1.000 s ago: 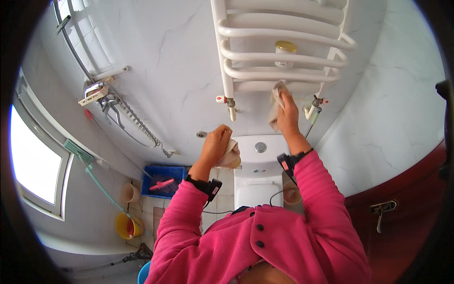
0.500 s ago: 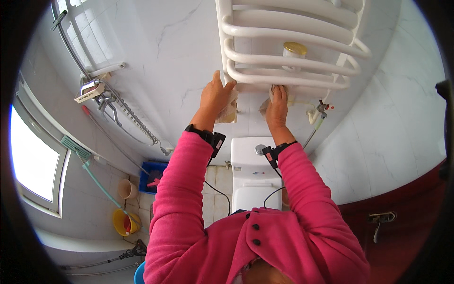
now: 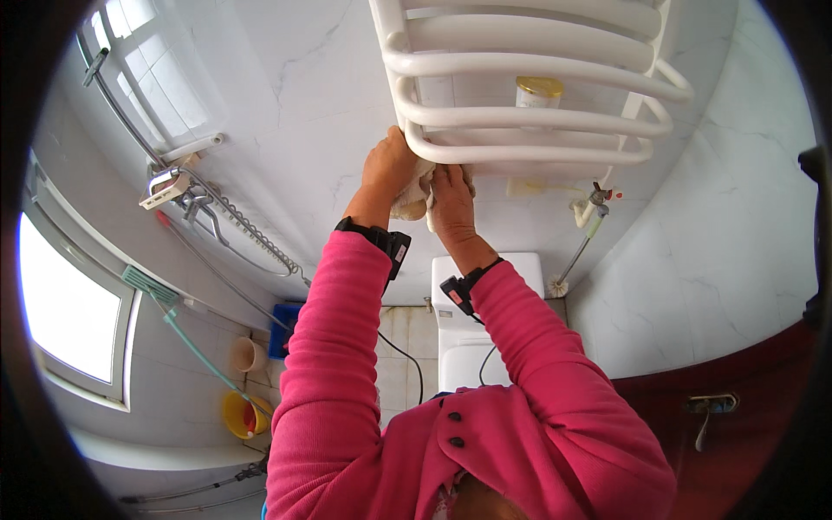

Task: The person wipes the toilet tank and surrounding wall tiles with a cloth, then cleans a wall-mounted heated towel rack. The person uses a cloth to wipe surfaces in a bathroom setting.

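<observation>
A white tubular towel rack [image 3: 520, 115] is mounted on the wall ahead. At its lower left corner my left hand [image 3: 389, 165] is closed, its fingertips partly hidden beside the rack's upright. Bunched between my hands is a pale, off-white cloth [image 3: 419, 189], which hangs below the left palm too. My right hand [image 3: 452, 204] presses close beside the left one, its fingers pointing up and gripping the cloth under the lowest bar. How much cloth lies behind the fingers is hidden. A white jar with a gold lid [image 3: 539, 90] shows behind the rack's bars.
Below my hands stands a white toilet [image 3: 485, 277]. A valve with a red handle [image 3: 601, 196] and a hanging toilet brush [image 3: 559, 286] are to the right. At left are a shower mixer [image 3: 186, 195], a window [image 3: 74, 303], a green squeegee [image 3: 147, 282], and a yellow bucket [image 3: 244, 414].
My right hand has moved left along the underside of the rack and now meets my left hand. The left hand has closed from a more spread pose. My view has shifted slightly.
</observation>
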Demonstrator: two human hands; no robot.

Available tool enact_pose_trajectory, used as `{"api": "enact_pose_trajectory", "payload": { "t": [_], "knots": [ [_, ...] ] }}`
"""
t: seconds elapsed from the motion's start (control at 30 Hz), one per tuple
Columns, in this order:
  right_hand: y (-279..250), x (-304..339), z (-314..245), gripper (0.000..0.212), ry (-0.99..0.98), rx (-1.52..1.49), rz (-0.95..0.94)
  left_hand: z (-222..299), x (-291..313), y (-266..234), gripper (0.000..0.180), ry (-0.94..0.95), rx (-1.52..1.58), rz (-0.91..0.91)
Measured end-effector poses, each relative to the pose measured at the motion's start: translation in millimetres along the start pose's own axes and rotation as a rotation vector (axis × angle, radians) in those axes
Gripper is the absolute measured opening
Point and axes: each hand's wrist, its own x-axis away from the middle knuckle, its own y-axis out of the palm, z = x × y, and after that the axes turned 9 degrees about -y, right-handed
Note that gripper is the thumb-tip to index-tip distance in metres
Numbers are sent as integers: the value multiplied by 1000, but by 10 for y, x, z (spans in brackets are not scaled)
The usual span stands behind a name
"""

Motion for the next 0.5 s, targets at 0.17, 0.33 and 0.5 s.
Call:
{"api": "enact_pose_trajectory", "payload": {
  "t": [0.17, 0.33, 0.5],
  "knots": [
    [-436, 252, 355, 44, -161, -307, -397, 12, 36, 38, 48, -3, 35, 32],
    [-1093, 221, 510, 43, 105, -203, 118, 52, 91, 8, 41, 17, -4, 23],
    [-1100, -198, 375, 47, -96, 73, 57, 41, 93, 14, 39, 46, 7, 50]
  ]
}}
